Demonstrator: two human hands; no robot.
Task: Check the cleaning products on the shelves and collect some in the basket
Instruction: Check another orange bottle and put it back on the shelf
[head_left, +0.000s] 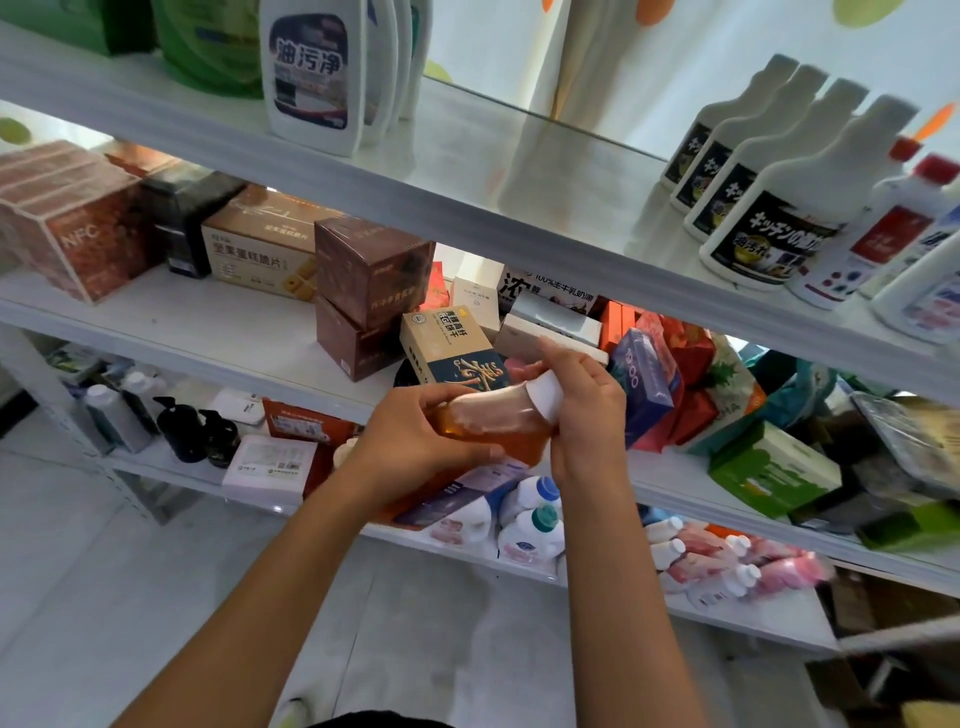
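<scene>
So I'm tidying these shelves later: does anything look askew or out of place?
Yes. On the middle shelf, the beige and dark blue carton leans tilted against the stacked brown boxes, and the red and purple packets beside it lie in a loose heap, unlike the white bottles lined up above.

Both hands met in front of the middle shelf (218, 332), holding a bottle (493, 423) on its side between them: the left hand (415, 441) at its base, the right hand (587, 410) at its cap end. Just behind the bottle, a biscuit box (452, 345) stood at the shelf's front edge, with two stacked boxes (363, 296) to its left. On the top shelf (467, 171), a spray bottle (311, 73) stood to the left and a row of bottles (769, 176) ran front to back on the right.
</scene>
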